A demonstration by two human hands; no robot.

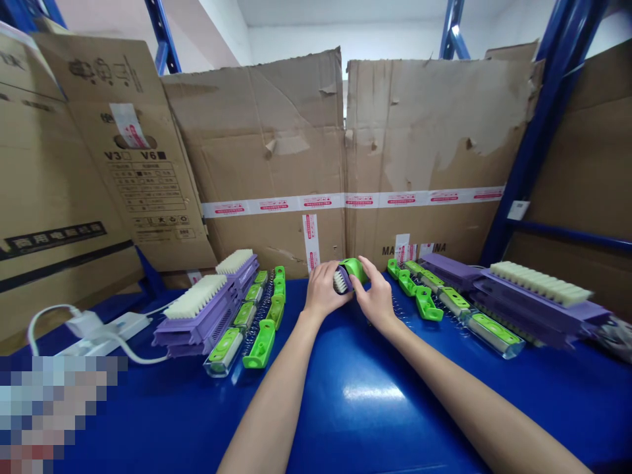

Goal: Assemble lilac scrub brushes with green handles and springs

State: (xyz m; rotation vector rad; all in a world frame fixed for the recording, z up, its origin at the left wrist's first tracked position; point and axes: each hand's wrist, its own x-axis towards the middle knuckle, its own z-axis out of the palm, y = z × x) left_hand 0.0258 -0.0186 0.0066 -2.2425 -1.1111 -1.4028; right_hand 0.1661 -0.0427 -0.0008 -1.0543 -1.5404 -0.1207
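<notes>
Near the back of the blue table, my left hand is closed round a small brush with a purple body and pale bristles facing left. My right hand grips the bright green shell on its other side, thumb and fingers pressed against it. The palms hide part of the brush. Left of my hands lie loose green clip-shaped parts and clear-cased green pieces. Similar green parts and clear-cased pieces form rows on the right, with small metal springs beside them.
Purple parts with cream bristle blocks are stacked on the left, and another purple stack stands on the right. A white power strip with cables lies at far left. Tall cardboard sheets and blue rack posts border the table.
</notes>
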